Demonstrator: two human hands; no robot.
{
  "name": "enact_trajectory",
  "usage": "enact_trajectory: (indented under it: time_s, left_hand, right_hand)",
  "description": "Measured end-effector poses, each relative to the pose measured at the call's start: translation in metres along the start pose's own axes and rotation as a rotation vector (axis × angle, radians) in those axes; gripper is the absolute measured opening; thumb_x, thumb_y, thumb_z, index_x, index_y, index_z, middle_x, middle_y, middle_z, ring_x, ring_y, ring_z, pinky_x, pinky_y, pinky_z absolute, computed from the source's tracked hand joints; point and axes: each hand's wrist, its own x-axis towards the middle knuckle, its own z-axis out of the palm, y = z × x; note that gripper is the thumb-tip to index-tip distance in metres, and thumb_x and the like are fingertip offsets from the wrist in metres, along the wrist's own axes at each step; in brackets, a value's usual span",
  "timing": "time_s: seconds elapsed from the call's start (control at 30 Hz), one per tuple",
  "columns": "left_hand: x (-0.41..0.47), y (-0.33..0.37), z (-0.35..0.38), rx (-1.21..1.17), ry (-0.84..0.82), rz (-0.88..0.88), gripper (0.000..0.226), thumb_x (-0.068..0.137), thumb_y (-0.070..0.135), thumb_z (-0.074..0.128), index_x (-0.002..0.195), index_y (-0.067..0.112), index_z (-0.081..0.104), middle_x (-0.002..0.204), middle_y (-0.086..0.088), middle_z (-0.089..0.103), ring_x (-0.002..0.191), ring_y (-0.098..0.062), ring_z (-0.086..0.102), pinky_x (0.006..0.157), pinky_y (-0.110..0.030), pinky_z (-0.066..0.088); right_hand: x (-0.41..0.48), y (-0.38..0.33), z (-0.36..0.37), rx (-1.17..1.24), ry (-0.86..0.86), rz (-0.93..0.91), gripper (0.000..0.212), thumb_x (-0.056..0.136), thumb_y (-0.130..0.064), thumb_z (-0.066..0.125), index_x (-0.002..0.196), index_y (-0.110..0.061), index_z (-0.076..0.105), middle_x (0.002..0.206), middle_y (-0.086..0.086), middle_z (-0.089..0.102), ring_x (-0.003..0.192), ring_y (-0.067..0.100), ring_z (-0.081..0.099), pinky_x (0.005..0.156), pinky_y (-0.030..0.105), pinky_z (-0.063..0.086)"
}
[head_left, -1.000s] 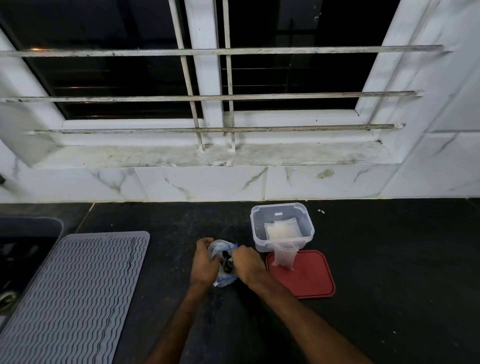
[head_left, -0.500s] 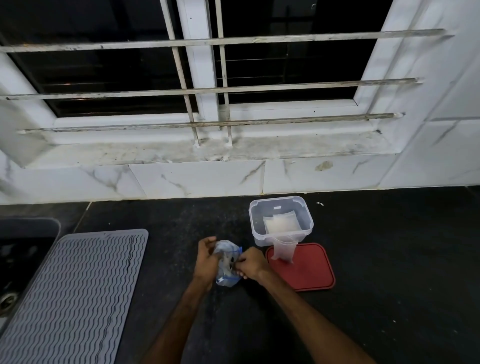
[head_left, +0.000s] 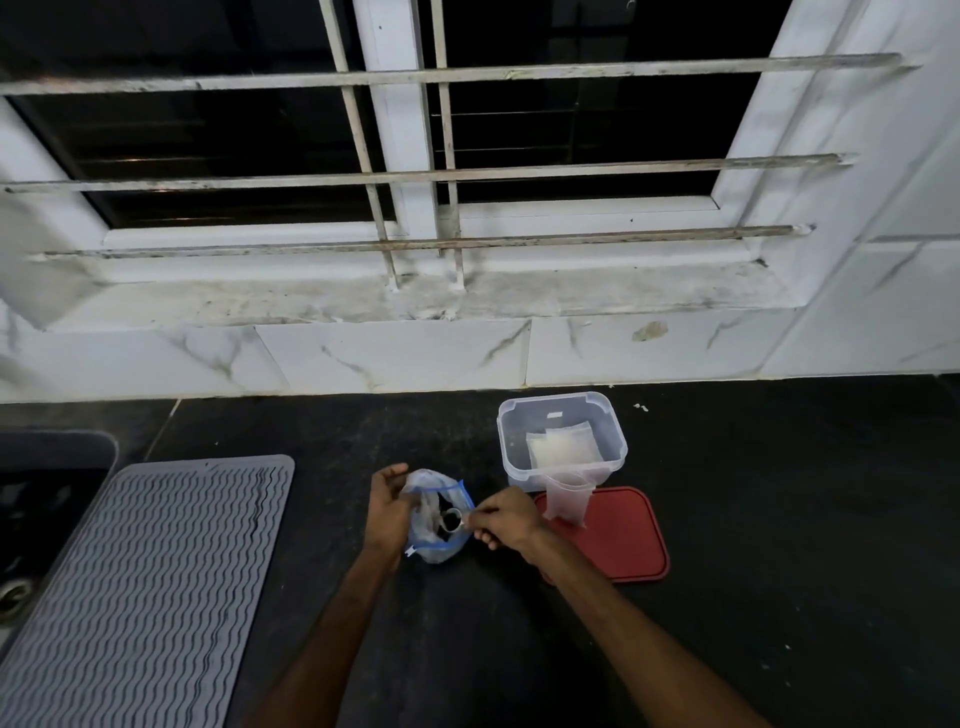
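Observation:
A clear zip bag with a blue seal strip (head_left: 435, 540) stands open on the black counter (head_left: 779, 519). My left hand (head_left: 387, 512) grips its left edge. My right hand (head_left: 501, 525) pinches the right rim, and something small and shiny, maybe a ring or spoon bowl (head_left: 451, 518), shows at the bag's mouth by my fingertips. Dark contents lie inside the bag. Right of it stands a clear plastic box (head_left: 563, 441) with white pouches (head_left: 563, 447) in it; one pouch (head_left: 567, 499) hangs over its front wall onto a red lid (head_left: 623, 540).
A grey ribbed drying mat (head_left: 140, 587) covers the counter's left part, with a sink (head_left: 36, 499) beyond it. White marble tiles (head_left: 395, 358) and a barred window with a dusty sill (head_left: 415, 301) rise behind the counter.
The bag's mouth has been pulled wider open. My right hand has drawn slightly to the right along the rim, and a shiny object now shows at the opening.

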Motion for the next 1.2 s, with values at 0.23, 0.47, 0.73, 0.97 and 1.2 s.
enact_trajectory:
  time_s: [0.23, 0.47, 0.73, 0.97, 1.2]
  left_hand:
    - [0.001, 0.004, -0.008, 0.162, -0.034, 0.096, 0.034, 0.087, -0.012, 0.054, 0.111, 0.011, 0.048, 0.110, -0.011, 0.057, 0.106, -0.032, 0.058, 0.091, -0.044, 0.049]
    - [-0.015, 0.026, -0.006, 0.426, 0.046, 0.407, 0.045, 0.085, 0.008, 0.069, 0.125, 0.008, 0.050, 0.123, -0.005, 0.047, 0.115, -0.017, 0.046, 0.097, -0.031, 0.040]
    - [-0.058, 0.046, 0.072, 0.640, -0.230, 0.719, 0.022, 0.093, 0.021, 0.056, 0.114, 0.027, 0.059, 0.111, 0.007, 0.057, 0.092, -0.011, 0.062, 0.076, -0.028, 0.050]
    - [-0.068, 0.021, 0.118, 0.949, -0.481, 0.543, 0.039, 0.093, 0.036, 0.050, 0.130, 0.044, 0.044, 0.107, 0.006, 0.060, 0.099, -0.016, 0.060, 0.078, -0.032, 0.048]
    - [-0.064, 0.017, 0.124, 0.865, -0.376, 0.580, 0.016, 0.091, 0.032, 0.055, 0.103, 0.026, 0.064, 0.104, 0.005, 0.062, 0.093, -0.019, 0.064, 0.074, -0.033, 0.050]
  right_hand:
    - [-0.014, -0.007, -0.013, 0.074, -0.039, -0.036, 0.017, 0.088, -0.018, 0.070, 0.090, -0.002, 0.074, 0.062, 0.001, 0.061, 0.047, 0.004, 0.047, 0.045, 0.013, 0.041]
    - [-0.040, -0.012, -0.042, 0.173, -0.025, -0.111, 0.013, 0.088, -0.018, 0.070, 0.086, -0.007, 0.075, 0.060, -0.001, 0.061, 0.048, 0.004, 0.048, 0.046, 0.015, 0.040]
    - [-0.079, 0.000, -0.123, 0.281, 0.165, -0.158, 0.016, 0.088, -0.012, 0.069, 0.086, 0.004, 0.072, 0.058, 0.005, 0.059, 0.045, 0.007, 0.048, 0.043, 0.018, 0.038]
    - [-0.081, 0.008, -0.161, 0.230, 0.298, -0.171, 0.017, 0.089, -0.010, 0.068, 0.081, 0.005, 0.071, 0.056, 0.005, 0.058, 0.040, 0.005, 0.045, 0.040, 0.016, 0.038]
    - [-0.065, 0.014, -0.152, 0.029, 0.251, -0.179, 0.015, 0.087, -0.011, 0.069, 0.078, -0.001, 0.074, 0.055, 0.004, 0.062, 0.042, 0.008, 0.050, 0.044, 0.020, 0.043]
